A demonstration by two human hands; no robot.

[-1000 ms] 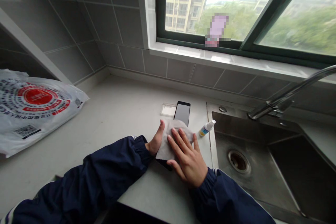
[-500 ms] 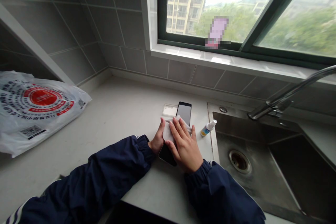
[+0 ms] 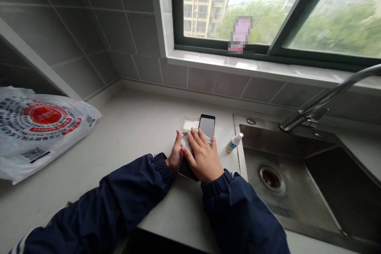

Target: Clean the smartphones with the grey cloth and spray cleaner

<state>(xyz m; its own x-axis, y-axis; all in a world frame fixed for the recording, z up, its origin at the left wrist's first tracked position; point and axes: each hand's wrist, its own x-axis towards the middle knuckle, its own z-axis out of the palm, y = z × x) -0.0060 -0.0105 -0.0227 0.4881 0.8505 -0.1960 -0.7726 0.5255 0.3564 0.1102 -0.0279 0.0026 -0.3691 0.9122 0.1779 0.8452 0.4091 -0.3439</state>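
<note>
My left hand [image 3: 174, 155] is closed round the left edge of a dark phone [image 3: 187, 166], its thumb raised beside the phone and its other fingers hidden. My right hand [image 3: 205, 162] lies over that phone with fingers stretched out, pressing a white cloth [image 3: 185, 139] against its face. The palm hides most of both. Just behind the fingers, a second phone [image 3: 207, 124] with a pale grey screen lies on the counter. A clear phone case [image 3: 190, 123] sits to its left. Right of my right hand stands a small white spray bottle [image 3: 234, 143].
A steel sink [image 3: 297, 190] with a chrome faucet [image 3: 300, 117] is on the right. A printed white plastic bag [image 3: 44, 131] rests on the counter [image 3: 133, 127] at left. A tiled wall and a window [image 3: 253, 4] stand behind.
My right hand and the cloth have shifted slightly to the left over the phone, and its thumb is now nearer my left hand. The whole view has turned a little.
</note>
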